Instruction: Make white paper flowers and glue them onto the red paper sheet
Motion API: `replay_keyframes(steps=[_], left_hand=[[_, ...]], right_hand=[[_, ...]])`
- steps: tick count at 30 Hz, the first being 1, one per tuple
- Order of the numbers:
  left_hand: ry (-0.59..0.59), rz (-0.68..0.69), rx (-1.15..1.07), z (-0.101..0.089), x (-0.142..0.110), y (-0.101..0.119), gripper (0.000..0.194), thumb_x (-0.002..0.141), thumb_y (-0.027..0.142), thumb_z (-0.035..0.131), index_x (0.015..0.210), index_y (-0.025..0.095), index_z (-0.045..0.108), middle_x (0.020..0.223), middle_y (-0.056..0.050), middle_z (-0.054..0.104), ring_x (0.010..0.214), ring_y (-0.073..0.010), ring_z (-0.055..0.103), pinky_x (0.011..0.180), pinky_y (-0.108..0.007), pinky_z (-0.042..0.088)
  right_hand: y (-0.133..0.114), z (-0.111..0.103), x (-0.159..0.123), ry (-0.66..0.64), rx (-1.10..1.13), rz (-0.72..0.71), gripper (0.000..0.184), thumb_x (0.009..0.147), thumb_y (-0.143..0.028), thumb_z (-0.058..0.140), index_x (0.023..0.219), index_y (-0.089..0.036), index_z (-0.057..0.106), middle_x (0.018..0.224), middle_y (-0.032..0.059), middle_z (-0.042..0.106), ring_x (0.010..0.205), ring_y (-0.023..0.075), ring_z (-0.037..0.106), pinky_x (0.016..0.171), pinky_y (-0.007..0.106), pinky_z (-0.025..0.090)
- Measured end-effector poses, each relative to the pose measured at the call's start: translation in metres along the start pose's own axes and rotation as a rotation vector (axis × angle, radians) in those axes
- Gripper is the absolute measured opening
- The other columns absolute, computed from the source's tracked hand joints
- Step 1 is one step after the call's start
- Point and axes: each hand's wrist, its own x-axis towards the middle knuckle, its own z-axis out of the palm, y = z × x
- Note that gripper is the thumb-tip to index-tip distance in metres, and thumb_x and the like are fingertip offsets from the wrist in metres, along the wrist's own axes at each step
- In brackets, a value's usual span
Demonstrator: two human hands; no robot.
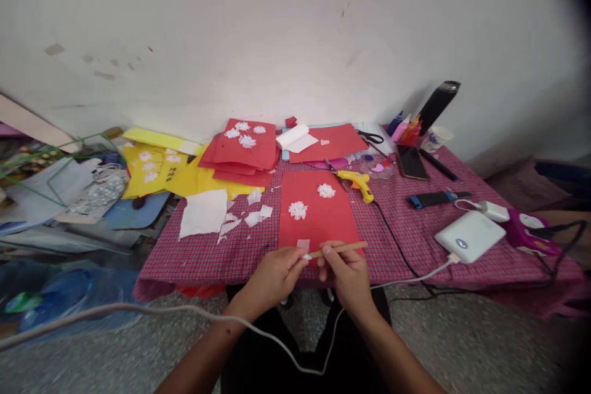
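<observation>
My right hand [347, 276] is closed round a thin wooden stick [353, 247], held nearly level above the table's front edge. At the stick's left end is a small piece of white paper [307, 256], pinched between the fingers of my left hand [276, 271]. Under and beyond both hands lies a sheet of red paper [310, 191]. Two white paper flowers, one on the left [298, 210] and one at upper right [325, 190], sit on that sheet. A small pale paper square [303, 244] is just beyond my left fingertips.
A yellow glue gun [357, 181] rests at the red sheet's right edge, its cord trailing right. White tissue [203, 212] and scraps lie left. Stacked red cards [247, 151] stand behind. A power bank [470, 235] is at right; its white cable crosses before my lap.
</observation>
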Motion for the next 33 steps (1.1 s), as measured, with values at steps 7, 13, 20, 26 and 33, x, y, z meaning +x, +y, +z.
replay_keyframes(steps=[7, 13, 20, 26, 33], left_hand=[[0.030, 0.109, 0.308, 0.009, -0.003, -0.008, 0.034, 0.099, 0.016, 0.039, 0.130, 0.014, 0.052, 0.119, -0.014, 0.068, 0.107, -0.0234, 0.065, 0.092, -0.039, 0.055], [0.036, 0.120, 0.346, 0.006, 0.004, -0.004, 0.027, 0.100, 0.018, 0.037, 0.116, 0.016, 0.059, 0.108, -0.011, 0.070, 0.098, -0.0215, 0.066, 0.088, -0.037, 0.056], [0.084, 0.019, 0.310, -0.001, 0.018, -0.020, 0.026, 0.099, 0.020, 0.039, 0.108, 0.017, 0.063, 0.097, -0.010, 0.069, 0.091, -0.0214, 0.065, 0.084, -0.036, 0.054], [0.115, -0.017, 0.394, -0.005, 0.036, -0.051, 0.038, 0.097, 0.021, 0.045, 0.134, 0.018, 0.051, 0.125, -0.013, 0.061, 0.113, -0.0247, 0.059, 0.097, -0.041, 0.049], [0.207, -0.115, 0.309, 0.002, 0.021, -0.040, 0.021, 0.094, 0.031, 0.053, 0.107, 0.019, 0.063, 0.104, -0.009, 0.061, 0.100, -0.0232, 0.058, 0.091, -0.039, 0.048]], right_hand=[[-0.002, 0.001, 0.002, -0.002, 0.135, 0.056, 0.023, 0.085, -0.039, 0.073, 0.087, -0.018, 0.064, 0.066, -0.0001, 0.069, 0.038, 0.0081, 0.055, 0.038, 0.018, 0.041], [-0.004, 0.004, 0.003, 0.041, 0.089, 0.025, 0.023, 0.084, -0.039, 0.074, 0.084, -0.018, 0.063, 0.066, -0.0007, 0.069, 0.040, 0.0087, 0.056, 0.040, 0.020, 0.045], [-0.011, -0.011, 0.017, 0.181, 0.082, -0.094, 0.022, 0.084, -0.037, 0.074, 0.083, -0.019, 0.062, 0.063, -0.0017, 0.068, 0.042, 0.0107, 0.057, 0.042, 0.022, 0.046], [-0.007, -0.037, 0.038, 0.274, 0.001, -0.193, 0.022, 0.083, -0.036, 0.074, 0.082, -0.019, 0.061, 0.064, -0.0012, 0.066, 0.045, 0.0112, 0.056, 0.045, 0.023, 0.045], [-0.002, -0.040, 0.040, 0.191, -0.073, -0.155, 0.021, 0.085, -0.036, 0.073, 0.087, -0.018, 0.063, 0.067, -0.0002, 0.068, 0.049, 0.0115, 0.058, 0.049, 0.023, 0.045]])
